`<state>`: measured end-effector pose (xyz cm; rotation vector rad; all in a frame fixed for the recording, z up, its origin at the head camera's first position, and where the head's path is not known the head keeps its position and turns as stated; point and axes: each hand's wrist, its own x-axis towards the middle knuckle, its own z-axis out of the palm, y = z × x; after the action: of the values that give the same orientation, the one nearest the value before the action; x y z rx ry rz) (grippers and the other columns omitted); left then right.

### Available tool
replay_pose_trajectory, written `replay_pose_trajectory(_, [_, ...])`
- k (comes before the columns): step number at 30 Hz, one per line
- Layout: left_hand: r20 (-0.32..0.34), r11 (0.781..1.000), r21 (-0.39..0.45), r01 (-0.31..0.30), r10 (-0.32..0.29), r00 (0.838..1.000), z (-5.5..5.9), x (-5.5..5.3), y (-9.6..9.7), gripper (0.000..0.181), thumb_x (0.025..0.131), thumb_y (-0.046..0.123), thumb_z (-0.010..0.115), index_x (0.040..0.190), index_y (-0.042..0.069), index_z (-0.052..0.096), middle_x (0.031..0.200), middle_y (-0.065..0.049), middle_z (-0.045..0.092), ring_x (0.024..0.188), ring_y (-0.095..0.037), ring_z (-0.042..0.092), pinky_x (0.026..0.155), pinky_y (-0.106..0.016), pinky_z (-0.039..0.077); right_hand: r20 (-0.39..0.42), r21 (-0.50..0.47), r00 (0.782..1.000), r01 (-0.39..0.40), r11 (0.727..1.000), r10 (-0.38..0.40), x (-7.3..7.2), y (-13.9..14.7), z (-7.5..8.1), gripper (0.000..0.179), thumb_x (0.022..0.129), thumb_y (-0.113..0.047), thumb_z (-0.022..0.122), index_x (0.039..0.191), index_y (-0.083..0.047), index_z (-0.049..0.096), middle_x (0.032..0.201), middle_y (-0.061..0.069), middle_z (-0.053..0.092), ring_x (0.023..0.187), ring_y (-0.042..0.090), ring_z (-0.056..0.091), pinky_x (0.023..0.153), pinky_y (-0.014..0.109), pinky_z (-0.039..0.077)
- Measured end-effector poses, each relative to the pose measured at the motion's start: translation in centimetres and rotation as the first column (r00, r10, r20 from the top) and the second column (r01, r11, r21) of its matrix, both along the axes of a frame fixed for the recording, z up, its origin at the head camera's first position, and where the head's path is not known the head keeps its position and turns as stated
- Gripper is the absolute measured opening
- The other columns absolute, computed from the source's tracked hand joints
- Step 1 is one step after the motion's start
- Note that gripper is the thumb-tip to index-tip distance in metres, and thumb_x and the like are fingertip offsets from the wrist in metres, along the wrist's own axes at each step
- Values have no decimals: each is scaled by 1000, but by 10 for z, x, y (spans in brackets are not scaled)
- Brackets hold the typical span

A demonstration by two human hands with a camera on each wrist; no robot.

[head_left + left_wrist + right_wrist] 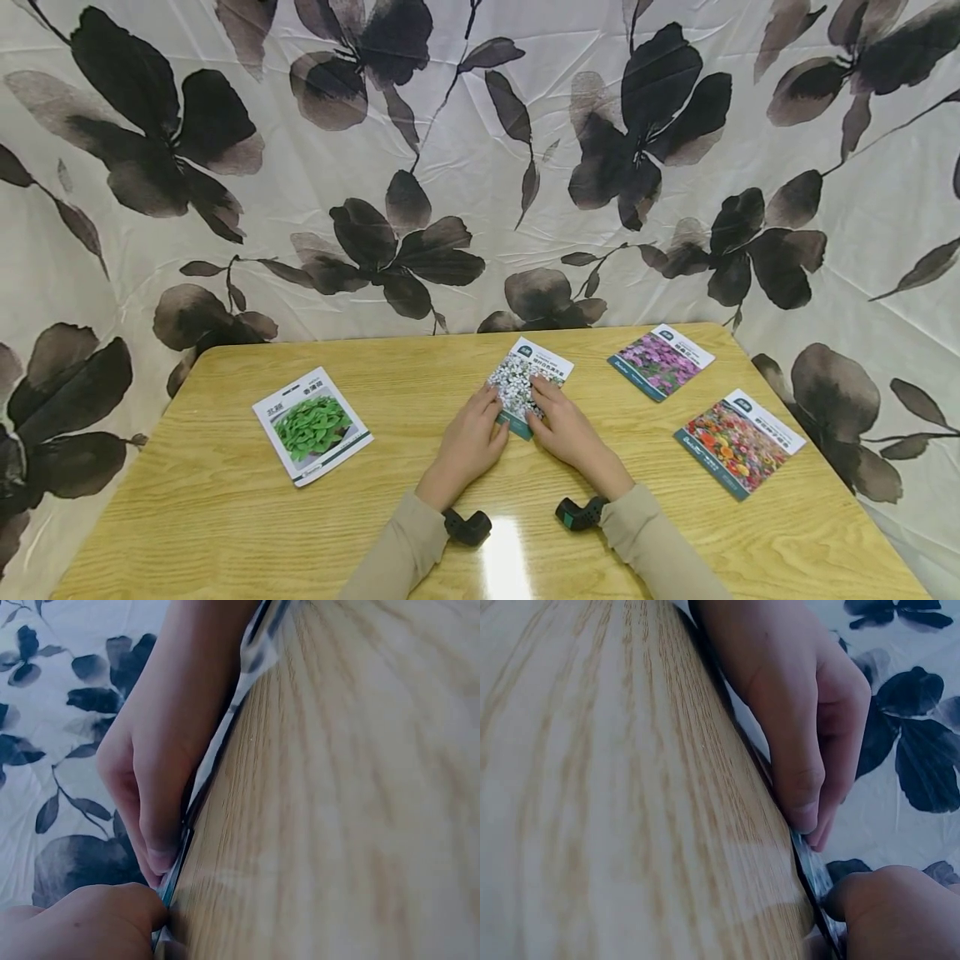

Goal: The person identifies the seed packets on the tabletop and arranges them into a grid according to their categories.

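Note:
A seed packet with white flowers (521, 379) lies on the table between both hands, at the middle of the far half. My left hand (468, 442) rests its fingers on the packet's left side, its thumb by the lower edge. From the right, my right hand (573, 437) touches the packet with fingertips and thumb on its printed face. In the left wrist view the right hand (161, 757) reaches down to the packet's thin edge. The right wrist view has the left hand (802, 712) at that edge too. Parts of the packet are hidden under the fingers.
A green-leaf seed packet (313, 427) lies on the left of the wooden table (187, 517). To the right are a purple-flower packet (662, 362) and a mixed-flower packet (740, 443). A flower-patterned cloth (525, 275) hangs behind the table's far edge.

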<state>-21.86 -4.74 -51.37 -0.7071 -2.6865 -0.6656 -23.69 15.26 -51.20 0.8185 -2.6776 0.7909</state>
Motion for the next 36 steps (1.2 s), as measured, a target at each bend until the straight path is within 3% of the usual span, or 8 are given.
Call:
replay_pose_trajectory(9, [-1,1000,-6,-14,14,1000,1,4,0,37,95,21,65,121,-5,65,140,-20,54,136,-36,44,111,-46,37,-31,21,999,-21,1000,21,0,0,-3,45,97,-13,62,133,13,55,146,25,47,137,40,42,110,49,36])
replay_pose_trajectory(18, [-54,999,-30,-40,39,998,1,9,1,39,94,23,67,122,-4,65,138,-21,55,132,-37,48,108,-46,40,-50,54,998,-43,998,46,-1,-1,-3,45,98,-10,62,134,14,52,146,26,45,137,40,41,110,49,36])
replay_pose_trajectory(26, [-71,998,18,-56,57,996,-1,11,0,38,91,22,70,118,-4,67,135,-20,57,129,-37,52,107,-46,42,-54,53,997,-55,997,58,-1,-2,-3,45,97,-10,62,133,14,53,146,27,46,136,40,42,110,49,37])
replay_pose_trajectory(36, [-100,996,5,-86,86,991,-3,15,-3,35,90,23,72,114,-2,69,133,-19,60,127,-36,54,105,-45,44,-35,48,996,-80,996,82,0,-5,-4,44,99,-13,61,135,12,53,147,25,45,137,38,42,109,48,38])
